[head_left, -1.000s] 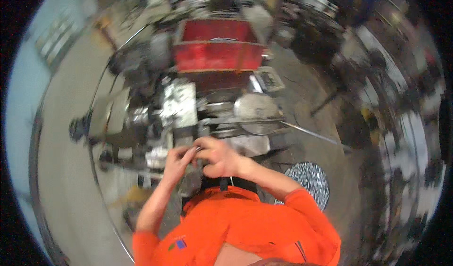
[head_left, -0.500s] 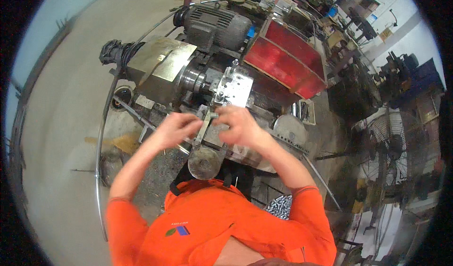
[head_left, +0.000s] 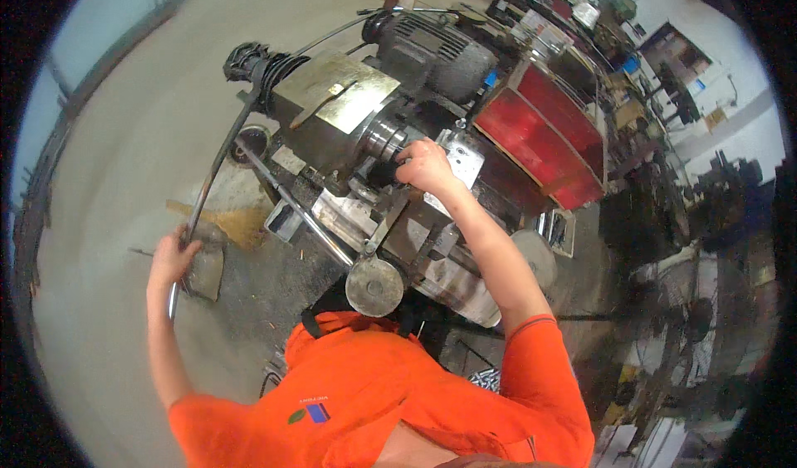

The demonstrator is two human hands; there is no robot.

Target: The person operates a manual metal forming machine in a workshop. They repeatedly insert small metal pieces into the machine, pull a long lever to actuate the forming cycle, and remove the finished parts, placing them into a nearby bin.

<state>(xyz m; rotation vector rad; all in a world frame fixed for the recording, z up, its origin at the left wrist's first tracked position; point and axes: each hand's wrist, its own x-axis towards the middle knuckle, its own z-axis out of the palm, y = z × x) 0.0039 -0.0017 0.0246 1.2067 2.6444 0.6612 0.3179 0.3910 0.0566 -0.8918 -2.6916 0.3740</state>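
Note:
At the left, my left hand is wrapped round a long metal lever, which curves down from the back of the lathe. My right hand is at the front of the spindle chuck, fingers bent and pressed together; what sits between them is hidden. Just beyond it lies the bright metal tool-post block with holes in its top. Between me and the chuck are a flat bar and a round metal disc.
A dark ribbed motor stands behind the headstock, whose brass-coloured cover plate shows. Right of it is a red box. A polished rod slants across the front left. A floor fan stands at the right.
My left hand has left the flat bar and moved out left onto the lever. My right hand has gone forward to the chuck. The view has shifted, moving the machine rightward.

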